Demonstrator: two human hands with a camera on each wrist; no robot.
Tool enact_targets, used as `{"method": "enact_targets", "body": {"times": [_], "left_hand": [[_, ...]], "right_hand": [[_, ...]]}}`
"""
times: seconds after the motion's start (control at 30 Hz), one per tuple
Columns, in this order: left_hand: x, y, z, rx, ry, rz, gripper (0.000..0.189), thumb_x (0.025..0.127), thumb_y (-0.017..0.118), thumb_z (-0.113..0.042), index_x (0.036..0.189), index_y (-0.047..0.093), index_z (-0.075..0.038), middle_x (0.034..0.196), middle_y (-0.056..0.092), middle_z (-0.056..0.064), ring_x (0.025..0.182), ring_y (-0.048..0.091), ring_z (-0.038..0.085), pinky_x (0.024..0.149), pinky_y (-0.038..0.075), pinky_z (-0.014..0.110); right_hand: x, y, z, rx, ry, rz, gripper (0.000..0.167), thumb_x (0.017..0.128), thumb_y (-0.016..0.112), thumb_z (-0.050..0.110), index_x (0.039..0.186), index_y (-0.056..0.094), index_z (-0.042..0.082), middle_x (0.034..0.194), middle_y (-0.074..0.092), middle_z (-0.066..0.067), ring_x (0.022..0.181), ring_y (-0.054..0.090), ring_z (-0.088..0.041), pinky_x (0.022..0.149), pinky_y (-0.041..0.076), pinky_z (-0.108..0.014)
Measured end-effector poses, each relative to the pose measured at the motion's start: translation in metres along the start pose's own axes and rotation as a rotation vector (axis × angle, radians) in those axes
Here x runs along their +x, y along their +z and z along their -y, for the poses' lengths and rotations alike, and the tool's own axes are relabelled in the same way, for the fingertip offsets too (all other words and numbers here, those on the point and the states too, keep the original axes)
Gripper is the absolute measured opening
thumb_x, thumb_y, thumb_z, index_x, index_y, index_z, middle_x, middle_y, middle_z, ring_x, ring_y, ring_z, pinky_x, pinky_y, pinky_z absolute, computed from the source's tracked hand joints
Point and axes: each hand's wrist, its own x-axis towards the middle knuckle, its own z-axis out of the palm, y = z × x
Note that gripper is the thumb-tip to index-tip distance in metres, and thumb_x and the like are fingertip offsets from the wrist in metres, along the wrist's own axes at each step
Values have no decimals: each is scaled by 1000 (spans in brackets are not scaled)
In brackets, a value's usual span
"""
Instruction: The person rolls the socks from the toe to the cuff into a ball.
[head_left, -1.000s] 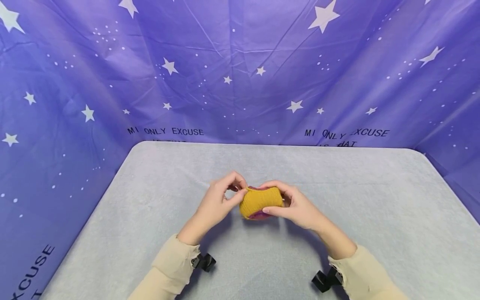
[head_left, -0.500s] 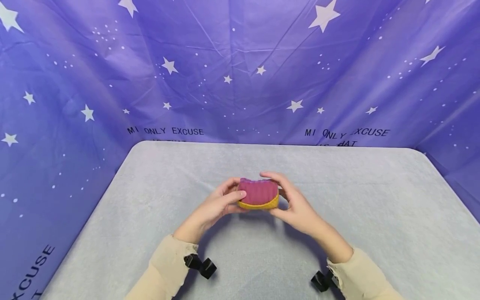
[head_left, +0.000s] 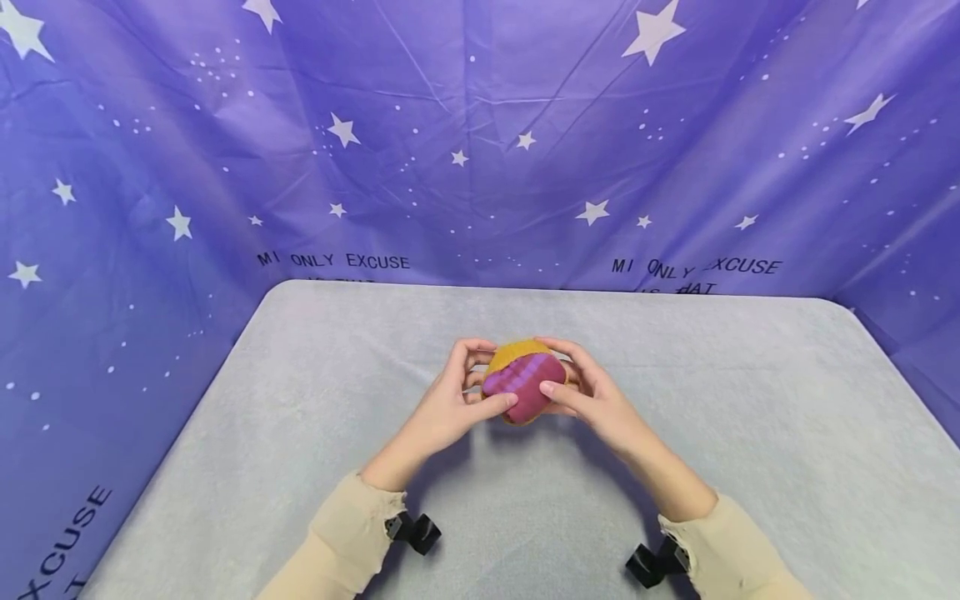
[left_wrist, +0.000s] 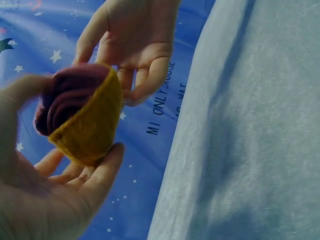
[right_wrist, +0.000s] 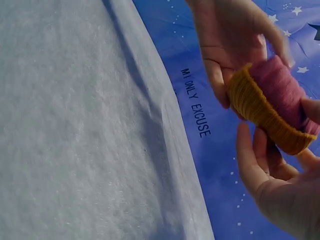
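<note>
Between both hands, above the table, is a rolled-up sock (head_left: 528, 396), a small soft bundle. A mustard-yellow ribbed knit band wraps folded magenta-purple cloth with a lighter violet stripe. My left hand (head_left: 448, 407) holds its left side, thumb on the purple face and fingers behind. My right hand (head_left: 603, 404) grips the right side in the same way, its thumb near the middle. In the left wrist view, the sock (left_wrist: 90, 125) shows purple folds inside the yellow cuff. The right wrist view shows the sock (right_wrist: 280, 90) tilted, its yellow side towards the fingers.
A pale grey cloth-covered table (head_left: 337, 358) lies below the hands. Behind it hangs a purple-blue curtain (head_left: 465, 217) with white stars and printed words. Black camera mounts, one a left mount (head_left: 414, 532) and one a right mount (head_left: 656, 562), sit at the beige sleeves.
The sock has been turned over in the hands: first mostly yellow faced up, then purple, now purple with yellow at the far edge. Both hands have shifted their grip.
</note>
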Motion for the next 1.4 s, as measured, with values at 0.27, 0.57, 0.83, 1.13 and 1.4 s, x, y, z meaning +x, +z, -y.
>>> {"method": "enact_targets", "body": {"times": [0.27, 0.57, 0.83, 1.13, 1.4], "left_hand": [[5, 11, 3, 54, 6, -121, 57, 85, 77, -9, 128, 40, -7, 137, 55, 15, 125, 60, 31, 92, 59, 36], [14, 5, 12, 175, 95, -250, 18, 91, 72, -11, 109, 70, -8, 118, 68, 9, 104, 69, 24, 81, 60, 25], [19, 8, 13, 252, 128, -332, 11, 87, 75, -8, 98, 74, -6, 100, 76, 10, 90, 74, 21, 75, 61, 23], [18, 8, 17, 277, 232, -328, 5, 89, 65, -1, 92, 67, -5, 92, 74, 9, 86, 73, 18, 78, 61, 26], [13, 9, 15, 358, 378, -206, 9, 88, 63, 0, 91, 62, -8, 88, 70, 5, 85, 67, 13, 85, 57, 29]], "right_hand": [[2, 7, -2, -89, 35, -137, 59, 89, 68, 1, 141, 41, -3, 121, 62, 1, 104, 65, -4, 85, 58, -22], [5, 10, -2, -222, -47, -245, 59, 81, 76, -4, 133, 49, 1, 116, 66, -3, 98, 67, -4, 80, 59, -22], [5, 18, -2, -247, -97, -269, 59, 80, 79, -3, 132, 51, 2, 121, 66, -21, 102, 65, -3, 85, 60, -27], [5, 21, 1, -380, -123, -370, 54, 79, 80, 0, 125, 52, 2, 119, 66, -17, 103, 61, -6, 79, 59, -21], [12, 12, 2, -509, -160, -522, 47, 79, 76, -1, 120, 52, 0, 111, 65, -13, 100, 59, -9, 84, 48, -17]]}}
